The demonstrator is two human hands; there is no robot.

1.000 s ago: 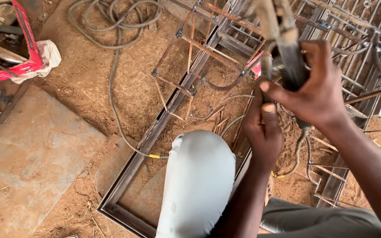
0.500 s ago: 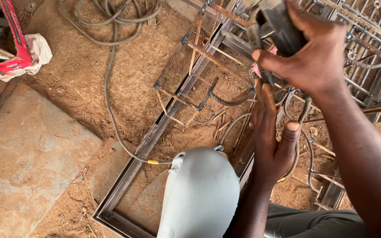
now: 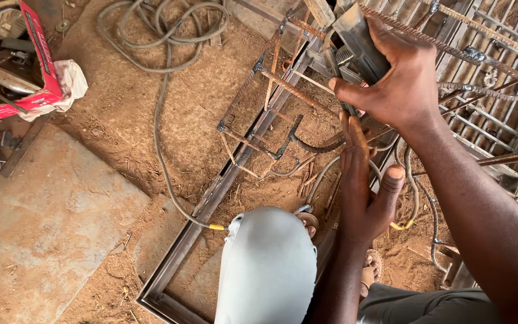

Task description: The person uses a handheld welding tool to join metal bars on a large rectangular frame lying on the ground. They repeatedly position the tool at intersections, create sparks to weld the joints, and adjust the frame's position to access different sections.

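1. While gripped near twelve o'clock, the dark boxy metal tool (image 3: 360,45) sits clamped in the right hand (image 3: 400,78), steadying it
2. Left hand (image 3: 364,192), fingers spread, empty below
3. Rusty steel gate frame (image 3: 235,165) lies on dirt at nine o'clock

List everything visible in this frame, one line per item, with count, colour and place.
Power tool: one, grey-black, top centre, gripped by the right hand.
Metal frame: one, rusty grey, diagonal across the dirt floor.
Grille of bars: one, grey, top right.
Cable: one, grey, coiled top centre, trailing down.
Red box: one, upper left, white cloth beside it.
Concrete slab: one, grey, lower left.
Pale rounded object: one, bottom centre.
Left hand: open, below the tool.
Right hand: top centre.
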